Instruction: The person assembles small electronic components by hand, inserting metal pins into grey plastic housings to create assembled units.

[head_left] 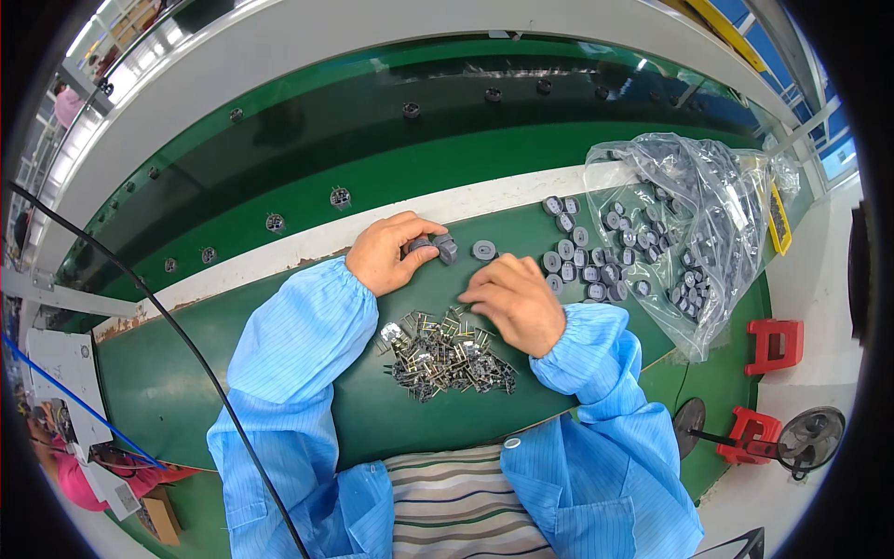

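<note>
Parts bench (pixel 186 373), everything handy
Left hand (pixel 391 256) is pinching a couple of dark grey parts (pixel 446 248) between thumb and fingers, probably to keep them steady. Metal-pinned pieces (pixel 447 359) are heaped front and centre, lone grey disc (pixel 483 250) beyond. Right hand (pixel 514 303) is curled by the heap, can't tell if it's gripping anything. Loose grey caps (pixel 566 250) and clear bag (pixel 689 172) sit off right, likely for easy grabbing.

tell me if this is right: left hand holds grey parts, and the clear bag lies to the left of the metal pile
The side is wrong: the head view shows the clear bag to the right of the metal pile. The left hand does hold grey parts.
</note>
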Demonstrator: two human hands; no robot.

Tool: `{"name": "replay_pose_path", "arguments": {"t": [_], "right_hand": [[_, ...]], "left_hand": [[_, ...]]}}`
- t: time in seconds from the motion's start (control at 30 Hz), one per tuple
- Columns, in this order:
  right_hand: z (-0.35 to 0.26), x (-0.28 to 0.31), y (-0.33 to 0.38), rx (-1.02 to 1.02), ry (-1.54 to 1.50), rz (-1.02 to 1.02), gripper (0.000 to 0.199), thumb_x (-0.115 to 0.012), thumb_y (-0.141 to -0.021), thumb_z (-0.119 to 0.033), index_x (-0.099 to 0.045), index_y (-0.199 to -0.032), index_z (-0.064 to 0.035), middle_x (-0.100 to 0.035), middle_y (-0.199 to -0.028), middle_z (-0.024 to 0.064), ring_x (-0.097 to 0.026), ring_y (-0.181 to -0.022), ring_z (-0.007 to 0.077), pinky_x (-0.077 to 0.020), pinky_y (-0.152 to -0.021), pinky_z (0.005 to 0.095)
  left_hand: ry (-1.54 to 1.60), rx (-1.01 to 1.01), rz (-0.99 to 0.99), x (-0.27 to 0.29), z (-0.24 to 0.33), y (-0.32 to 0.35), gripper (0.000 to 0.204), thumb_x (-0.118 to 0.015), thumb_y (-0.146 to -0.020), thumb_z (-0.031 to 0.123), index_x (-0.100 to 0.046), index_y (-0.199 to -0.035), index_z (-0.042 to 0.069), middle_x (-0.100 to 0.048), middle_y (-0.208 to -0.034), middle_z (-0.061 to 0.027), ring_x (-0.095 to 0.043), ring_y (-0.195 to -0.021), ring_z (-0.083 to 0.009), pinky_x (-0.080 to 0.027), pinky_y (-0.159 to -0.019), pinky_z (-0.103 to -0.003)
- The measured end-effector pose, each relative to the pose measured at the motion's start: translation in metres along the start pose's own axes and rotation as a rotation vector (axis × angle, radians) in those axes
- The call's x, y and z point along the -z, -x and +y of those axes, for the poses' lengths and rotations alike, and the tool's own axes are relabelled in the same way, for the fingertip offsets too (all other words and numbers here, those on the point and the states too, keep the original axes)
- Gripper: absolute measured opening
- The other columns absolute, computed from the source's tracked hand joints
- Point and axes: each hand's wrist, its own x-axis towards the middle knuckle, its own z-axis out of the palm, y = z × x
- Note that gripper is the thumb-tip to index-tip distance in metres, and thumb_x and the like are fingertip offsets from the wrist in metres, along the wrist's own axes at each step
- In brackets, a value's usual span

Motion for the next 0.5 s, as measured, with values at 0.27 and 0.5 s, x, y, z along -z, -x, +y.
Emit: {"name": "replay_pose_path", "arguments": {"t": [0.27, 0.5], "right_hand": [[0.008, -0.024, -0.009, 0.091, -0.249, -0.155, 0.014, -0.077, -0.082, -0.008, -0.07, -0.094, -0.011, -0.063, -0.102, 0.0013, -0.058, -0.106, 0.0236, -0.0452, -0.089, 0.0388], [0.003, -0.027, -0.024, -0.313, -0.258, 0.163, 0.026, -0.08, -0.088, -0.012, -0.062, -0.105, -0.0049, -0.062, -0.098, 0.0105, -0.065, -0.072, 0.0311, -0.0538, -0.064, 0.0419]], "left_hand": [[-0.2, -0.144, 0.113, -0.011, -0.002, 0.011, 0.041, -0.085, -0.078, 0.009, -0.075, -0.117, 0.017, -0.067, -0.093, -0.0009, -0.062, -0.078, -0.02, -0.047, -0.076, -0.034], [-0.153, -0.037, 0.106, -0.012, 0.005, 0.011, 0.035, -0.086, -0.078, 0.011, -0.073, -0.11, 0.013, -0.064, -0.088, -0.0007, -0.058, -0.075, -0.0173, -0.043, -0.078, -0.031]]}}
